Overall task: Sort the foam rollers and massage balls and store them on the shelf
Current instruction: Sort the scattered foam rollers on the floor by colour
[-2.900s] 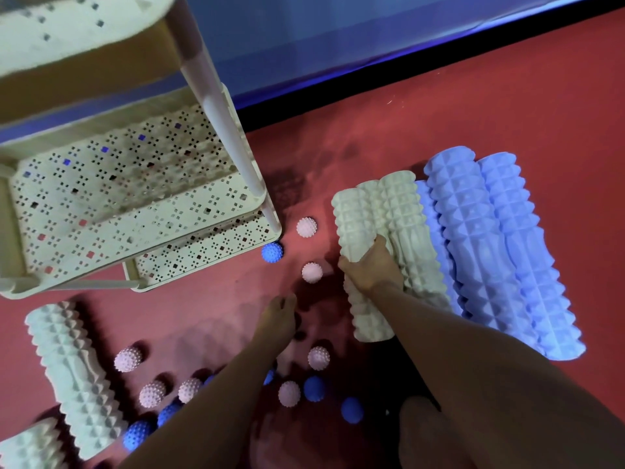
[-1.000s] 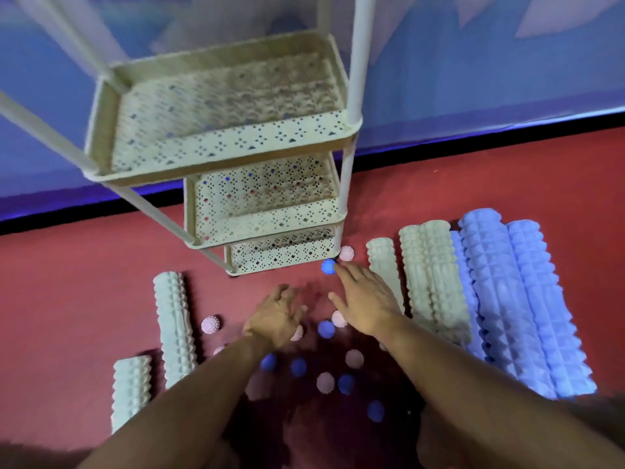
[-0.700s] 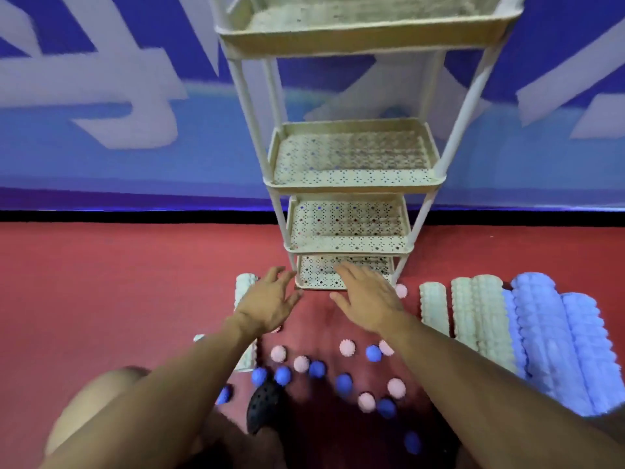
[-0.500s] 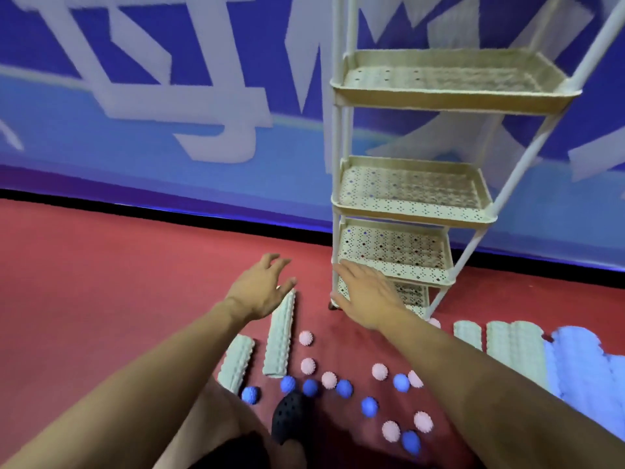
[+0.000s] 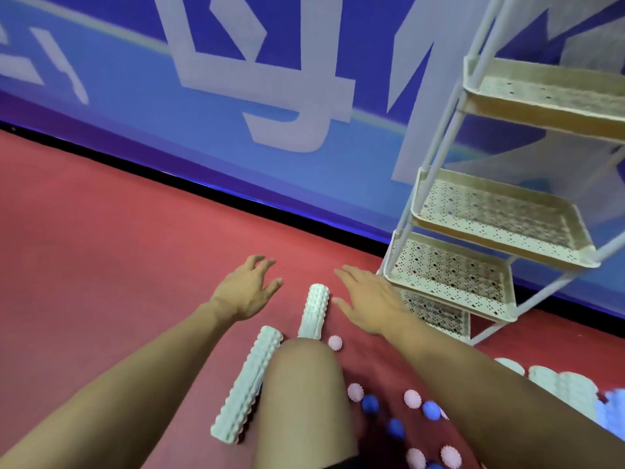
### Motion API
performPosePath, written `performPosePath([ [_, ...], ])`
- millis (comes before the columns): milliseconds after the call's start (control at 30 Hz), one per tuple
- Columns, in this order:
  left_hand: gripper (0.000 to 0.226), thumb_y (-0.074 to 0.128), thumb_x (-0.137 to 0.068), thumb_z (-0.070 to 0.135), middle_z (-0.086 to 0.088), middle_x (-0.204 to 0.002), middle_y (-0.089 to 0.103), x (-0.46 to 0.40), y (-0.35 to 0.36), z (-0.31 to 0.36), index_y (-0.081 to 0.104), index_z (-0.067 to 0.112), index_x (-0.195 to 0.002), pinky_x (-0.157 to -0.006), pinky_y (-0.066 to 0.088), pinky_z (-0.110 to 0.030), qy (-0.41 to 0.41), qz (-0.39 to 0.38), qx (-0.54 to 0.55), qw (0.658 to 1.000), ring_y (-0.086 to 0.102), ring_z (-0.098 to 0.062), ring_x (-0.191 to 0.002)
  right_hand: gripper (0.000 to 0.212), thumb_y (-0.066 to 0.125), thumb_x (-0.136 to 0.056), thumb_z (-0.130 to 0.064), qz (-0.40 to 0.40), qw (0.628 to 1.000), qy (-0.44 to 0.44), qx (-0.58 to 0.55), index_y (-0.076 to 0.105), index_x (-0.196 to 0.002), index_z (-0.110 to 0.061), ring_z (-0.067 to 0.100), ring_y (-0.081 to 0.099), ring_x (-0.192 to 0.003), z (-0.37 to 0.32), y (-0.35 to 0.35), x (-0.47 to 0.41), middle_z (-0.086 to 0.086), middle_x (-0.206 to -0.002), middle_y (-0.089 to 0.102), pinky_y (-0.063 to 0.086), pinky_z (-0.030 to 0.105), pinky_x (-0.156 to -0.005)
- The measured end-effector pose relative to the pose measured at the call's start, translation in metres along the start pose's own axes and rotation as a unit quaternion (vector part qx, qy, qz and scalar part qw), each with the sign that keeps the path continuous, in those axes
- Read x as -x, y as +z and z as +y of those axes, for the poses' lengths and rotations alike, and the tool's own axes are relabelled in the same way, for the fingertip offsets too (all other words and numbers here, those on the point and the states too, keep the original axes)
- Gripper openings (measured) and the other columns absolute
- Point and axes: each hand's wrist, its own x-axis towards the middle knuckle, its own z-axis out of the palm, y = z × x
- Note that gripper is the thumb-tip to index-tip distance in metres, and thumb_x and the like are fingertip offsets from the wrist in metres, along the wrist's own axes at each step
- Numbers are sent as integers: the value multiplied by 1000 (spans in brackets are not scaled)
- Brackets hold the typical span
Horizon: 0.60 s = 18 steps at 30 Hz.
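Red floor now fills the view; left hand [image 5: 247, 292] and right hand [image 5: 368, 301] stay spread, empty.

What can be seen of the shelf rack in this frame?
The shelf rack stands on the red floor at the right, against the blue wall. Thin white poles carry four cream trays that look like perforated plastic, stacked one above another; all show nothing inside. The top tray is cut off by the frame edge. The right hand hovers open in front of the lowest trays; whether it touches them cannot be told.

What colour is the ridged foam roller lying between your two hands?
Pale mint-white, the ridged foam roller has a bumpy surface; the head view shows it best.
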Motion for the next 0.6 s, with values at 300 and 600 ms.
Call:
performPosePath([
  [300,65,44,-100,53,-6,-156,31,-34,127,-69,32,18,-154,-113,36,-38,-100,-104,87,986,50,-25,-131,66,41,-100,-56,-120,993,9,20,25,-156,-26,25,39,-141,16,96,-68,-2,-161,30,33,45,-116],
  [600,65,56,-97,44,-13,-149,39,-43,223,-126,32,17,-151,-107,38,-40,-249,-199,123,940,50,-35,-130,77,49,-92,-64,-261,955,115,-85,24,-156,-29,28,44,-138,14,209,-116,3,-153,42,40,46,-110],
])
